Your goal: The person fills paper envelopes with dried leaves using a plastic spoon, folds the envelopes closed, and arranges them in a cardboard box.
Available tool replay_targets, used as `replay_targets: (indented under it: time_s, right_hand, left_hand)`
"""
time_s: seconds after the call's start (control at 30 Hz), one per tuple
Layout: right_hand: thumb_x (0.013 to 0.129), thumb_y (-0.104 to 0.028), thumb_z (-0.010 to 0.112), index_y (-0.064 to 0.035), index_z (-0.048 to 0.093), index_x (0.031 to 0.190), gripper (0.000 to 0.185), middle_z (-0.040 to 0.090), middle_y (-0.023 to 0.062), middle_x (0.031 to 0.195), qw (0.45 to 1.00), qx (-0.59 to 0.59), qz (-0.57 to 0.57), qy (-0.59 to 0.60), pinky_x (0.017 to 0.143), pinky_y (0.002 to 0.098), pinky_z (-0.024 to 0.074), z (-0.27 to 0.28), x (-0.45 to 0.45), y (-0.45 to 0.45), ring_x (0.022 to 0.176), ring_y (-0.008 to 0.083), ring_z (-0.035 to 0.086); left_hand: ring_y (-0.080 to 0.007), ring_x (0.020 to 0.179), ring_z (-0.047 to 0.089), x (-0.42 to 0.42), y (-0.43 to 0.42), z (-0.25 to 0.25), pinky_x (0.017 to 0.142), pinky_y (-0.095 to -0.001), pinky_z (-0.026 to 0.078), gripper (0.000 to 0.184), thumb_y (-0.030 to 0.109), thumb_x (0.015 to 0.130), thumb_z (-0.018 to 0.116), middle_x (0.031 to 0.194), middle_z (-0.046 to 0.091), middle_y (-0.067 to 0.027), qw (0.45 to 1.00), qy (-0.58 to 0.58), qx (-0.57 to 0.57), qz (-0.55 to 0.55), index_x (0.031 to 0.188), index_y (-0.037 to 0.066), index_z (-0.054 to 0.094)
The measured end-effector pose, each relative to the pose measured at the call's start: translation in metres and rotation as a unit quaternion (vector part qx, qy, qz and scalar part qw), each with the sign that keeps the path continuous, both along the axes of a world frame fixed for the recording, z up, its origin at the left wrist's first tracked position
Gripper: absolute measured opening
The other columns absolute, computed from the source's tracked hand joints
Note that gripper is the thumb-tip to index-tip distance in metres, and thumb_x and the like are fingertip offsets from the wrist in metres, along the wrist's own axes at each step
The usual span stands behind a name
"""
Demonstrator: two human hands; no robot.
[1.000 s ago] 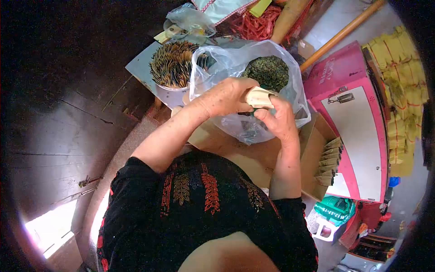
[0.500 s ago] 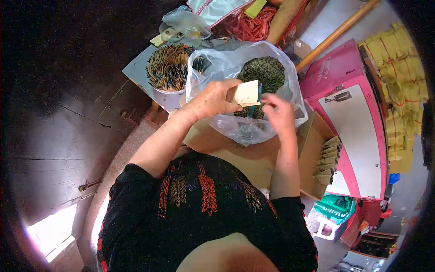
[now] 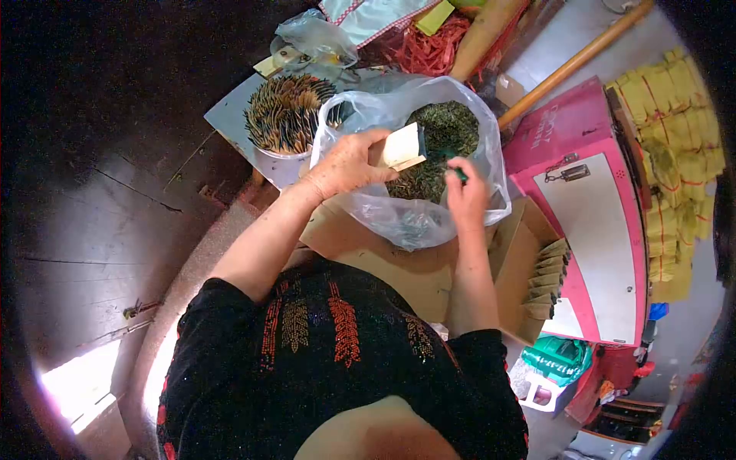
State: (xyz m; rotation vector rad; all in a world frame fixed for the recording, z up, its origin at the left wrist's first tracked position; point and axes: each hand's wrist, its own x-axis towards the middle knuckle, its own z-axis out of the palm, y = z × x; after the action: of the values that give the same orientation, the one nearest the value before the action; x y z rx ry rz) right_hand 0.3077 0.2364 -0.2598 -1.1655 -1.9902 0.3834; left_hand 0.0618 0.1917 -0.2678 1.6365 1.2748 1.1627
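Observation:
My left hand (image 3: 349,169) is closed on a small cream paper packet (image 3: 400,147) with a dark edge at its right end. It holds the packet above a clear plastic bag (image 3: 410,230) of dark green dried leaves (image 3: 452,126). My right hand (image 3: 469,201) grips a small green tool, probably a scoop (image 3: 461,175), over the right part of the bag. The tool's far end blurs against the leaves, so its shape is unclear.
Left of the bag, a white tub holds many dark, narrow packets (image 3: 287,115). Below is a cardboard box (image 3: 514,284) with several brown packets (image 3: 547,277) along its right side. A pink-and-white cabinet (image 3: 590,199) and a wooden pole (image 3: 575,65) stand at right.
The packet and my left hand have shifted slightly left. My right hand has moved away from the packet's end and lower, and the green tool now shows in its fingers.

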Motion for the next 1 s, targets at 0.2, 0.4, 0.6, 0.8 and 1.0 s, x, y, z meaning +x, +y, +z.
replay_targets:
  time_s: [0.2, 0.4, 0.6, 0.8, 1.0]
  right_hand:
    - [0.087, -0.013, 0.058, -0.0047, 0.067, 0.089, 0.012, 0.061, 0.0023, 0.065, 0.969, -0.084, -0.064, 0.224, 0.050, 0.0213, 0.0382, -0.009, 0.020, 0.034, 0.055, 0.0056, 0.051]
    - [0.088, -0.020, 0.055, -0.0032, 0.064, 0.078, 0.021, 0.056, 0.0040, 0.055, 0.987, 0.053, -0.149, 0.021, 0.042, 0.0222, 0.0352, -0.008, 0.018, 0.044, 0.044, 0.0065, 0.047]
    - [0.086, -0.021, 0.053, -0.0023, 0.061, 0.084, 0.020, 0.059, 0.0090, 0.056, 0.919, -0.245, -0.112, 0.288, 0.033, 0.0238, 0.0332, -0.020, -0.019, 0.035, 0.037, 0.0112, 0.046]
    - [0.084, -0.020, 0.056, -0.0010, 0.060, 0.086, 0.019, 0.058, 0.0087, 0.057, 0.852, -0.272, -0.143, 0.424, 0.033, 0.0231, 0.0326, -0.012, 0.003, 0.036, 0.037, 0.0120, 0.047]
    - [0.085, -0.020, 0.055, -0.0001, 0.060, 0.085, 0.021, 0.056, 0.0092, 0.056, 0.829, -0.209, -0.138, 0.500, 0.033, 0.0266, 0.0323, 0.015, 0.021, 0.031, 0.037, 0.0150, 0.046]
  left_hand:
    - [-0.0202, 0.101, 0.062, -0.003, -0.003, 0.004, 0.089, -0.0341, 0.048, 0.061, 0.018, 0.069, 0.081, 0.107, 0.066, -0.0107, 1.000, 0.013, -0.012, -0.003, 0.123, 0.003, 0.056]
    - [-0.0216, 0.098, 0.063, -0.001, -0.002, 0.006, 0.087, -0.0342, 0.049, 0.059, 0.020, 0.070, 0.081, 0.103, 0.066, -0.0124, 0.999, 0.026, -0.015, 0.012, 0.122, 0.003, 0.057]
    - [-0.0240, 0.093, 0.064, 0.015, 0.011, 0.015, 0.083, -0.0330, 0.049, 0.060, 0.022, 0.069, 0.081, 0.099, 0.066, -0.0147, 0.994, 0.110, -0.024, 0.002, 0.120, 0.003, 0.057]
    - [-0.0366, 0.086, 0.063, 0.017, 0.017, -0.004, 0.078, -0.0420, 0.048, 0.046, 0.024, 0.065, 0.079, 0.089, 0.065, -0.0198, 0.997, 0.078, 0.010, 0.023, 0.100, 0.002, 0.059]
    - [-0.0369, 0.087, 0.063, 0.019, 0.021, 0.003, 0.077, -0.0416, 0.049, 0.042, 0.022, 0.066, 0.078, 0.087, 0.064, -0.0198, 0.991, 0.134, -0.027, 0.005, 0.096, 0.001, 0.059]
